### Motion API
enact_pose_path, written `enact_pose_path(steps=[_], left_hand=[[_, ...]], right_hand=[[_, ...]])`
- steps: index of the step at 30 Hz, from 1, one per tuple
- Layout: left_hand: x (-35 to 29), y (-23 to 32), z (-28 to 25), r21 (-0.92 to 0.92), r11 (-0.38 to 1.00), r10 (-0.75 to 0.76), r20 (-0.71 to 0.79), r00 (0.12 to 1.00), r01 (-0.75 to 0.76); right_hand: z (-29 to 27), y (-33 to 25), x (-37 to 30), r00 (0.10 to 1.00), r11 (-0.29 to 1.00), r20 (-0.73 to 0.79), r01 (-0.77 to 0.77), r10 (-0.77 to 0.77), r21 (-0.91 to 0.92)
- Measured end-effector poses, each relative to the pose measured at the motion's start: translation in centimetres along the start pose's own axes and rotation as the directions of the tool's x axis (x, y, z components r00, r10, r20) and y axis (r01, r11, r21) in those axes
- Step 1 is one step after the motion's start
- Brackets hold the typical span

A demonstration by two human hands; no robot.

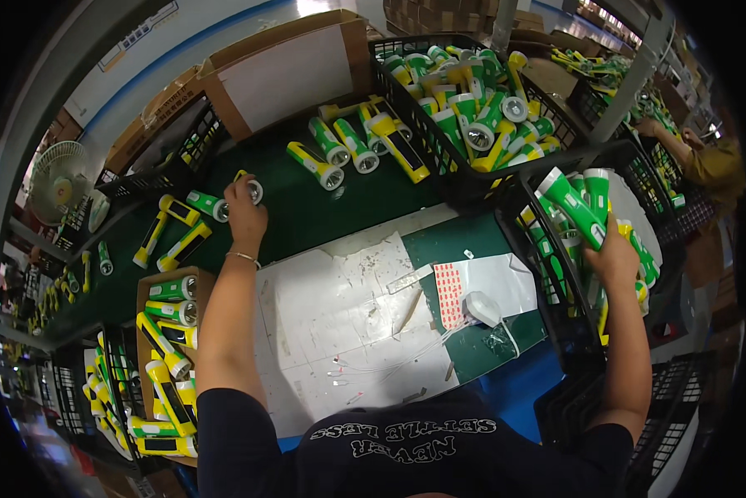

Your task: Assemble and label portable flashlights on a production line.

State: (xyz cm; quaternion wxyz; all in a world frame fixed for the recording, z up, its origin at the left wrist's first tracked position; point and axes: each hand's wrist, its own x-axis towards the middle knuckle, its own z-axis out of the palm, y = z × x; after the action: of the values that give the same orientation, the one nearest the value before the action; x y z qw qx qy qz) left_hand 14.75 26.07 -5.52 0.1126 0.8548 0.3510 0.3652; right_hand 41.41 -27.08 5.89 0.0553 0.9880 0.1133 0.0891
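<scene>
My left hand (246,217) reaches over the green bench, its fingers closed on a flashlight (256,192) whose clear lens end shows beside them; most of its body is hidden. Close by lie a green-and-white flashlight (205,203) and several yellow ones with dark panels. At the right, my right hand (617,259) grips a green-and-white flashlight (570,204), tilted with its far end up and leftward. This one is above a black plastic crate (574,349) that holds more green and yellow flashlights.
A second full crate (464,184) stands at the back. Left of my body is a cardboard box (146,286) of flashlights. White sheets (331,315), thin cables and a white oval device (482,308) lie in front of me. A co-worker's arm (667,137) shows at far right.
</scene>
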Motion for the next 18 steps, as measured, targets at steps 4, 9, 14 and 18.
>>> enact_pose_path(steps=[4, 9, 14, 18], left_hand=[[-0.7, 0.4, -4.8, -0.335, 0.942, -0.024, -0.085, 0.996, -0.006], [-4.6, 4.3, -8.9, -0.875, 0.408, -0.278, 0.154, 0.948, 0.262], [-11.3, 8.5, -8.7, -0.624, -0.547, -0.077, 0.702, 0.708, 0.559], [-15.8, 11.5, -7.6, -0.335, -0.586, 0.133, 0.858, 0.496, 0.738]], right_hand=[[2.6, 3.8, 3.5, 0.992, 0.999, -0.123, 0.013, -0.017, -0.03], [6.9, 9.4, 6.8, 0.989, 0.99, -0.059, -0.139, 0.139, -0.002], [6.7, 12.4, 8.3, 0.918, 0.919, -0.033, -0.395, 0.395, 0.025], [5.0, 11.4, 7.7, 0.979, 0.98, -0.07, -0.194, 0.191, -0.035]])
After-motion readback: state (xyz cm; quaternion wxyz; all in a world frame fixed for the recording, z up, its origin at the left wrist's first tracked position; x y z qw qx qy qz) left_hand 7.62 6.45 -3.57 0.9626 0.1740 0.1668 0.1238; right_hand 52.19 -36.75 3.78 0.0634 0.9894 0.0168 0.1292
